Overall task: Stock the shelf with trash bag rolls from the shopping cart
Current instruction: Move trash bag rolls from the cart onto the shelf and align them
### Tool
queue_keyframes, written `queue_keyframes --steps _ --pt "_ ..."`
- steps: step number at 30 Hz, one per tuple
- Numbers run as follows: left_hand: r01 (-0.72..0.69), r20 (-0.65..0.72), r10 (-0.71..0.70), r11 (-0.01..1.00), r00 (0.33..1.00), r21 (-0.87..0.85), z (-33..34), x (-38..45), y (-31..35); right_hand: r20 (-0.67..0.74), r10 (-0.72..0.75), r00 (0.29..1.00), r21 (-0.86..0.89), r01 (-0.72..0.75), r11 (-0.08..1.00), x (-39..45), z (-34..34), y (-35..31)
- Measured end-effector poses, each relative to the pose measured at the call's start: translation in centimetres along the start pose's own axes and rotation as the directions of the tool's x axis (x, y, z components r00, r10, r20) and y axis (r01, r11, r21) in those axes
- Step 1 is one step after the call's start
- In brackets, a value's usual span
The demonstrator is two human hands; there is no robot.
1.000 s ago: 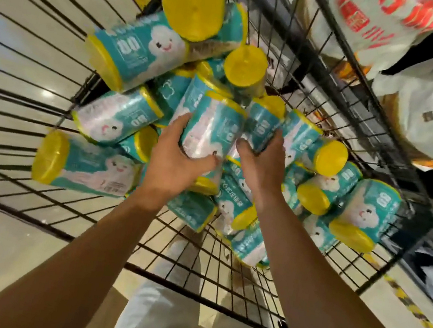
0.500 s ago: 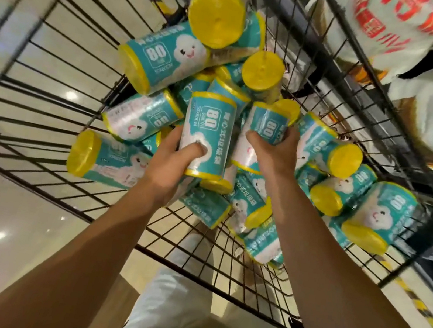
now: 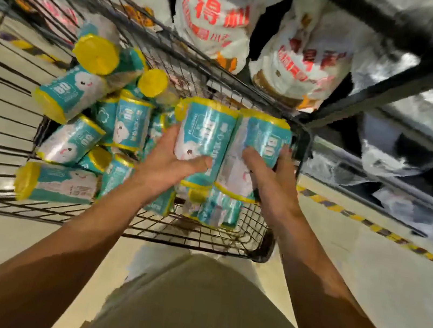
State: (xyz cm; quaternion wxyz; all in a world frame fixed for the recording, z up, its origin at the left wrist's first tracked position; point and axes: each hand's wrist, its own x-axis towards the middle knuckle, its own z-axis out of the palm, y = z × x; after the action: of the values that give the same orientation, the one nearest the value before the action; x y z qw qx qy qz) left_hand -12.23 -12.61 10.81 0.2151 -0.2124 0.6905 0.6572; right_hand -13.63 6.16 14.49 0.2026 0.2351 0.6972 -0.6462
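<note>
Two teal trash bag rolls with yellow ends are lifted side by side above the cart's right end. My left hand (image 3: pixel 170 162) grips the left roll (image 3: pixel 205 136) from below, thumb across its front. My right hand (image 3: pixel 272 181) grips the right roll (image 3: pixel 261 142), fingers wrapped round its side. Several more rolls (image 3: pixel 71 141) lie heaped in the black wire shopping cart (image 3: pixel 0 107), some on their sides, some showing yellow ends.
A dark metal shelf frame (image 3: pixel 391 89) rises at the right and top. White bags with red lettering (image 3: pixel 218 16) hang or stand behind the cart. Yellow-black floor tape (image 3: pixel 386 233) runs along the shelf base. My light trousers (image 3: pixel 204 303) fill the lower middle.
Both hands have lifted their rolls up out of the heap and carried them rightward, toward the cart's right end. The view has swung right, showing more of the shelf.
</note>
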Motion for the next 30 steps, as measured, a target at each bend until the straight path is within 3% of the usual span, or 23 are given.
queue_keyframes --steps 7,12,19,24,30 --pt "-0.151 0.102 0.144 0.986 0.984 0.065 11.3 -5.5 3.0 -0.236 -0.133 0.963 0.075 0.155 0.985 -7.4 -11.4 1.3" --pt "-0.234 0.257 0.206 0.969 0.944 0.083 23.0 -10.8 3.3 -0.429 -0.165 0.888 0.179 0.262 0.948 -14.4 -23.7 5.8" --pt "-0.316 0.459 0.227 0.941 0.859 0.125 40.8 -17.8 2.1 -0.663 -0.078 0.744 0.263 0.329 0.907 -23.9 -39.3 13.6" --pt "-0.371 0.629 0.204 0.917 0.750 0.145 50.5 -21.0 2.7 -0.774 0.037 0.632 0.338 0.363 0.868 -28.5 -45.8 17.9" --pt "-0.434 0.734 0.202 0.890 0.649 0.139 59.4 -20.5 4.1 -0.829 0.086 0.553 0.343 0.380 0.859 -28.6 -52.8 19.0"
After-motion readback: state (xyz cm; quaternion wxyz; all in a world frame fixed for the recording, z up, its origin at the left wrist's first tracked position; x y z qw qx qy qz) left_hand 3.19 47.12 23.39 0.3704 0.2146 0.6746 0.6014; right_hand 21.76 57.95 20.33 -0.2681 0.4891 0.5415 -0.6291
